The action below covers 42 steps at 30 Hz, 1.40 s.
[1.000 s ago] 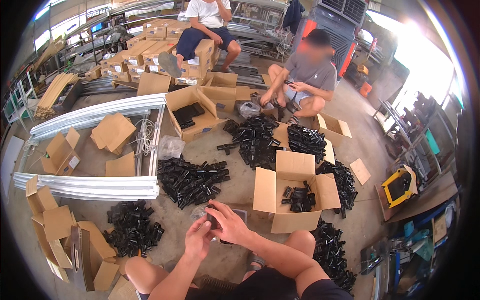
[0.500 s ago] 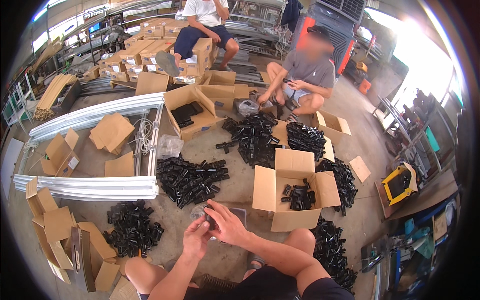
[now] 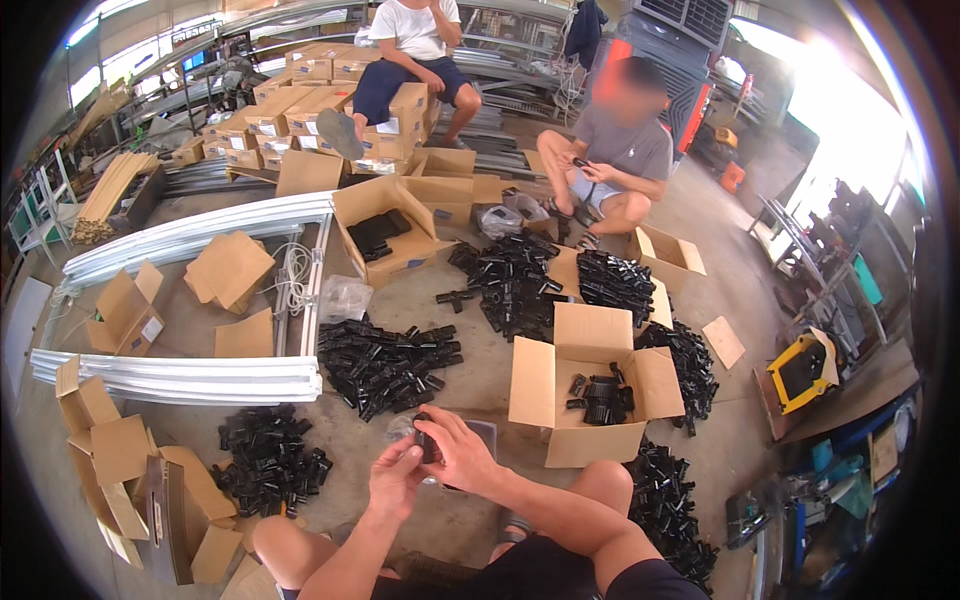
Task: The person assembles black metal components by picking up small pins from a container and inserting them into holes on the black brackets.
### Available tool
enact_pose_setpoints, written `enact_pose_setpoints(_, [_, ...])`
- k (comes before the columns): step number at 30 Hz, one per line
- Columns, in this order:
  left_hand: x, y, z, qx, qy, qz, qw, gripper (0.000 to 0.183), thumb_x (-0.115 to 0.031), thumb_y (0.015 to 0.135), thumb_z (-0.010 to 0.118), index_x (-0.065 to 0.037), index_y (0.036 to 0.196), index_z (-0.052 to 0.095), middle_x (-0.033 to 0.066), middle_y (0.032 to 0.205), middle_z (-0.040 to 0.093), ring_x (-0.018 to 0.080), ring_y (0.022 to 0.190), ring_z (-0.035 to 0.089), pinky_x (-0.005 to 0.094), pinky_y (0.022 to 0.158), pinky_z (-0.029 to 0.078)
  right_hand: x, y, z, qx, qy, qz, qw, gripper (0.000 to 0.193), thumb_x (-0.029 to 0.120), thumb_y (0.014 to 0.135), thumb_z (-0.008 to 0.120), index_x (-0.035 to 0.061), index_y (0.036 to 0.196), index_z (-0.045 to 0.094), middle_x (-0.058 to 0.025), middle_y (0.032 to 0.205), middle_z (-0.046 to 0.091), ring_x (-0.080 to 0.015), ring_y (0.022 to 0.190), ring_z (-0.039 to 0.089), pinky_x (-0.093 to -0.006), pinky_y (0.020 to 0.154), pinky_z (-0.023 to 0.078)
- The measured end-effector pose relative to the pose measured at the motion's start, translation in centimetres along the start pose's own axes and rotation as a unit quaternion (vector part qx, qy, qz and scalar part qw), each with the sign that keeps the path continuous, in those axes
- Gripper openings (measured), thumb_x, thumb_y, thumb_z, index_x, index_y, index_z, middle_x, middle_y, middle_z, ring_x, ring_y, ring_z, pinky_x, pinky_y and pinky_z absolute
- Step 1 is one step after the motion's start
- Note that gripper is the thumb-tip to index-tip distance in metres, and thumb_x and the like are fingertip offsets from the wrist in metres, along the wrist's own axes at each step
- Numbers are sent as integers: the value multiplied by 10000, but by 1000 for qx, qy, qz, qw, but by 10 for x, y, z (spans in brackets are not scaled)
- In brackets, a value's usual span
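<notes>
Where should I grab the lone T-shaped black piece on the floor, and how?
Pinch the black T-shaped piece by its left end, probably from above and the left. It seems to lie flat; bare floor surrounds that end, while the pile of black parts crowds the right one.

1. Black fittings (image 3: pixel 388 365) in heaps here — smooth and glossy, though plastic or coated metal I can't tell.
2. The held piece (image 3: pixel 427 446): dark and smooth-looking, its finish mostly hidden.
3. Open carton (image 3: pixel 595 447): matt brown cardboard.
4. White rails (image 3: pixel 180 378): metal by the look, smooth, with a sheen.
5. Bag (image 3: pixel 345 298): clear plastic, crinkled, shiny.
6. Floor (image 3: pixel 475 385): matt, concrete-like.
7. Grey shirt (image 3: pixel 632 145): cloth, matt.
8. Strips (image 3: pixel 112 193): pale wood — no gloss.
</notes>
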State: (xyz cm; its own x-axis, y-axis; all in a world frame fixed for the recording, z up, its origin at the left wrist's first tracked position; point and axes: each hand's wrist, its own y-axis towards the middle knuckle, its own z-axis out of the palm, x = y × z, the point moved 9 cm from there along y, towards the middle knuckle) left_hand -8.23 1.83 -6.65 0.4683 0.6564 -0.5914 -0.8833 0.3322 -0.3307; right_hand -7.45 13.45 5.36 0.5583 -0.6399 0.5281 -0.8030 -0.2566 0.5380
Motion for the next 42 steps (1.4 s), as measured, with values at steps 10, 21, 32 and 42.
enact_pose_setpoints(10, [-33, -11, -10, -14, 36, 38, 999, 245, -43, 984, 690, -55, 1229, 688, 106, 1165, 736, 254, 1057, 724, 433, 902, 610, 22, 20, 3, 4, 31, -37, 999, 765, 153, 748, 869, 39, 1401, 488, -224, 1490, 499, -426, 1319, 543, -461, 1049, 522])
enact_pose_setpoints(21, [-63, -83, -3, -87, 103, 90, 987, 245, -57, 1014, 637, -13, 1255, 648, 139, 1154, 730, 270, 1013, 731, 448, 904, 612, 61, 1, -31, -32, 148, -33, 988, 535, 166, 859, 801, 39, 1323, 565, -200, 1361, 578, -409, 1215, 590, -439, 947, 544])
enact_pose_setpoints(32, [-96, -102, 112, -28, 302, 151, 941, 337, -25, 998, 659, 34, 1328, 620, 113, 1211, 709, 212, 1049, 702, 397, 905, 617, 51, -8, -91, -178, 306, 76, 932, 114, 29, 926, 696, 4, 1028, 654, -173, 964, 685, -340, 881, 698, -395, 761, 558])
enact_pose_setpoints(42, [-83, -23, 149, 73, 334, 104, 934, 336, -59, 996, 695, 15, 1319, 641, 120, 1158, 749, 191, 974, 741, 338, 888, 612, -7, -1, -96, -216, 276, 203, 914, 130, 70, 992, 660, 6, 1085, 595, -163, 893, 683, -285, 770, 707, -382, 694, 552])
